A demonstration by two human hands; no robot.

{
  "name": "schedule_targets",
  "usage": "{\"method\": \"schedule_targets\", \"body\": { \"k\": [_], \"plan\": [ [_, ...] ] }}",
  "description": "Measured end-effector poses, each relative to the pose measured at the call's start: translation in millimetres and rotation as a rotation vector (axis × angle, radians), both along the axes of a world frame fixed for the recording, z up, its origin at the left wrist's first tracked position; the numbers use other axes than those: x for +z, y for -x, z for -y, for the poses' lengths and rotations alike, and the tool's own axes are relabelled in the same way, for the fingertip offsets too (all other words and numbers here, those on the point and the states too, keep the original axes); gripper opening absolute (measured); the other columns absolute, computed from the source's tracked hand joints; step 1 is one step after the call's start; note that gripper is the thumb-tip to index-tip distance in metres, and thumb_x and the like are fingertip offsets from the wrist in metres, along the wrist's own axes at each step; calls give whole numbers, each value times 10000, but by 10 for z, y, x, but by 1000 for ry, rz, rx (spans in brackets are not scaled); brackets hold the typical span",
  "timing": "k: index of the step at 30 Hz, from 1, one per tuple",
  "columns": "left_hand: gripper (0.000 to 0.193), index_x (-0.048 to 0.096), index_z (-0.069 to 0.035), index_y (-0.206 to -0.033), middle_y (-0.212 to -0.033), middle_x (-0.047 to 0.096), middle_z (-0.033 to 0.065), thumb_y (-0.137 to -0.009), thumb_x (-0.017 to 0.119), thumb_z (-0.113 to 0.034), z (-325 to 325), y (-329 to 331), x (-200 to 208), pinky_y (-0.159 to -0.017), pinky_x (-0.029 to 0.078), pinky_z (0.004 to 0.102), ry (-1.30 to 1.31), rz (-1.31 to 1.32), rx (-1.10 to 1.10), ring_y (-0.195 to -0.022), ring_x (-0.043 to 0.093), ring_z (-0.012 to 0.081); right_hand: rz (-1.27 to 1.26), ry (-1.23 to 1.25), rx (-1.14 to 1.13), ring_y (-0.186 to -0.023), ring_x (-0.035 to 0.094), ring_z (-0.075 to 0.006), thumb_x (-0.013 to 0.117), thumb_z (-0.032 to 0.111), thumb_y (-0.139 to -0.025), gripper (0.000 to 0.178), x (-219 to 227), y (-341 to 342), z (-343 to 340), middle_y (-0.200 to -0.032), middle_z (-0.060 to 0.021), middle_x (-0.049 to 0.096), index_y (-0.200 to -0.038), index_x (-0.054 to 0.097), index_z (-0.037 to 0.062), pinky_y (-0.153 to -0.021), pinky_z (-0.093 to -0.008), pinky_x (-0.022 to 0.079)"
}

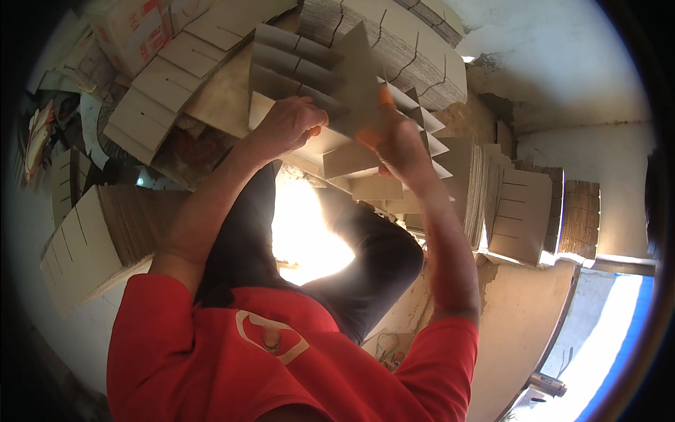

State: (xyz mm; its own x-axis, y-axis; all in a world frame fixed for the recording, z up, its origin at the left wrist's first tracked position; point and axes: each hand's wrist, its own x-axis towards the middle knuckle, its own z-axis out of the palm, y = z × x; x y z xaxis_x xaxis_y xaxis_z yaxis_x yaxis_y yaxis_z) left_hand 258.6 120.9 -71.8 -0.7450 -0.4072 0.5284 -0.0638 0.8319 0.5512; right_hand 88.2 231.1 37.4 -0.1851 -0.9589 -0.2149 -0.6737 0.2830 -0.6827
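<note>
Likely slotting: right hand [402,144] clamped on card sheet [356,74], 12 o'clock; left hand [290,126] curled by divider grid [278,65], grip unclear. Next: probably align, push.

1. The panel [357,81] is hiding part of the grid [285,67].
2. The right hand [401,144] is covering part of the panel's edge.
3. The left hand [292,124] is obscuring whatever its fingers are touching.
4. Glare [306,228] is washing out detail between the legs [380,257].
5. The frame top is cutting off the carton [126,39].
</note>
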Motion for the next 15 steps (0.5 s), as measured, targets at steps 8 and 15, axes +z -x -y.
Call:
{"method": "schedule_targets", "body": {
  "k": [8,15],
  "plan": [
    [142,647,-13,-812,-743,605,112,-679,682,26,-6,111,13,-644,474,375,35,-20,-10,-740,582,280,-658,-10,286,-799,664,-351,754,243,-733,822,-586,-61,-136,-880,-182,665,-1336,328,-119,-668,-424,535],
    [167,658,6,-862,-761,589,126,-698,676,36,-32,55,96,-645,464,353,-61,8,20,-723,592,269,-961,711,-467,-763,630,-278,616,94,-831,317,-465,755,-834,-814,-68,645,-1145,574,91,-637,-407,514]
  ]
}}
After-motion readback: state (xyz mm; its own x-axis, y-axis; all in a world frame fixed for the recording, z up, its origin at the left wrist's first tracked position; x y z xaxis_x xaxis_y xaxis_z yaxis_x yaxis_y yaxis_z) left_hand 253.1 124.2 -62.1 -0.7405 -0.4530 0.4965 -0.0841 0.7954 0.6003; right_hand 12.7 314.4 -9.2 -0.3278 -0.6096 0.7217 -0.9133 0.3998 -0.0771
